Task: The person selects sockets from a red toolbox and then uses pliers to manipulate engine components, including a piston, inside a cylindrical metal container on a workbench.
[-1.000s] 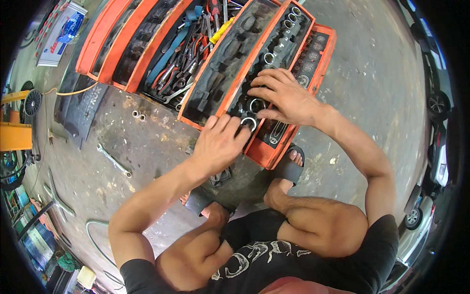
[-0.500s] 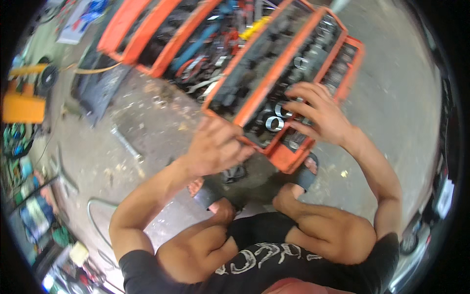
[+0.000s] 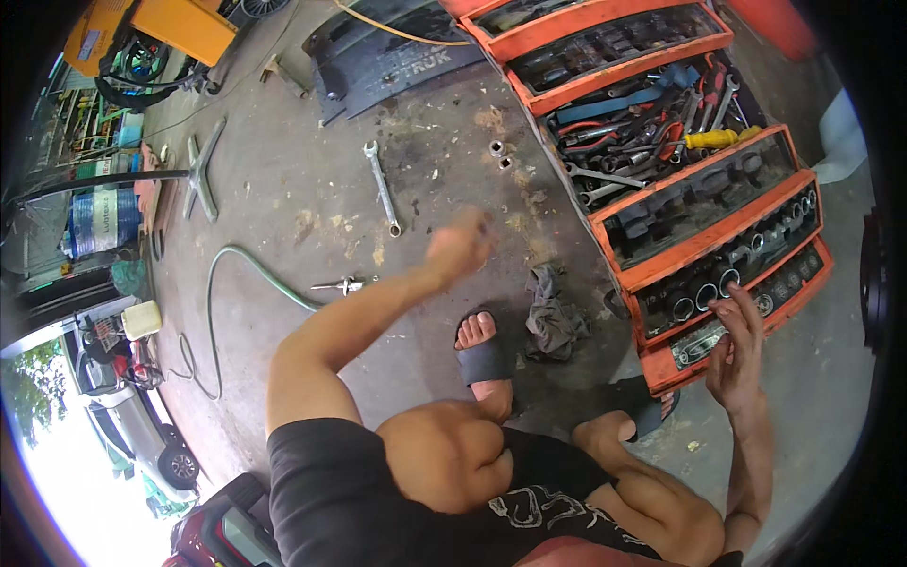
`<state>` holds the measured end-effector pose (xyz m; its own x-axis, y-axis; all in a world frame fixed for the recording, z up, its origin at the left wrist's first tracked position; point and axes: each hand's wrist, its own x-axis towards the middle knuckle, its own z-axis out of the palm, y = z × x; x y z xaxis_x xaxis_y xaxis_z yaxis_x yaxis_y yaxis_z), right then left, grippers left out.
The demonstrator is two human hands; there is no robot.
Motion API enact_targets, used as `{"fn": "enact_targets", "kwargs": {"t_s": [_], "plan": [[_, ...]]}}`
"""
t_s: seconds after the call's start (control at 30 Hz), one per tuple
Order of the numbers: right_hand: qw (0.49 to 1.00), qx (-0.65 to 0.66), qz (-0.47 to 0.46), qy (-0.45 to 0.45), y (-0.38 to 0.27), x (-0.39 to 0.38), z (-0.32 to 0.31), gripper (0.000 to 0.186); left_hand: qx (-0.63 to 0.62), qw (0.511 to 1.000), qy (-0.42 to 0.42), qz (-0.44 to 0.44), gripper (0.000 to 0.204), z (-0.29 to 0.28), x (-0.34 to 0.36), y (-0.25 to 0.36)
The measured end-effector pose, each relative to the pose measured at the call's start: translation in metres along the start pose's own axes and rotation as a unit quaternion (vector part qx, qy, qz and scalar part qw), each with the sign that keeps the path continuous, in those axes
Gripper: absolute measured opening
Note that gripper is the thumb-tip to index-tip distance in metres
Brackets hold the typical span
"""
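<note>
The left hand, blurred, is over the grey concrete floor, right of a long silver metal wrench; whether it grips anything, I cannot tell. The wrench lies nearly lengthwise away from the person, open end far, ring end near. The right hand, fingers loosely bent, slightly spread, is at silver ring-shaped sockets in an orange metal toolbox, its trays slanting near-left to far-right.

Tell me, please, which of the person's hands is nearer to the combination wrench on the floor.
The left hand, just right of the combination wrench; the right hand is far to its right, by the orange toolbox.
</note>
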<state>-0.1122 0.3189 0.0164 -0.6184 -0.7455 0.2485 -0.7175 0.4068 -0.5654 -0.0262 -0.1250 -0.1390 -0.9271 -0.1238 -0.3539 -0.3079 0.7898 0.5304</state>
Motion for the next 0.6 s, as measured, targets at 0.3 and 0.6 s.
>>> {"fn": "enact_targets", "kwargs": {"t_s": [0.3, 0.6], "plan": [[0.998, -0.012, -0.054, -0.016, -0.035, 0.047, 0.003, 0.053, 0.141, 0.986, 0.067, 0.061, 0.053, -0.024, 0.124, 0.036], [0.998, 0.052, 0.02, 0.009, -0.035, 0.023, 0.012, 0.041, 0.131, 0.989, 0.062, 0.037, 0.03, -0.024, 0.102, -0.029]]}}
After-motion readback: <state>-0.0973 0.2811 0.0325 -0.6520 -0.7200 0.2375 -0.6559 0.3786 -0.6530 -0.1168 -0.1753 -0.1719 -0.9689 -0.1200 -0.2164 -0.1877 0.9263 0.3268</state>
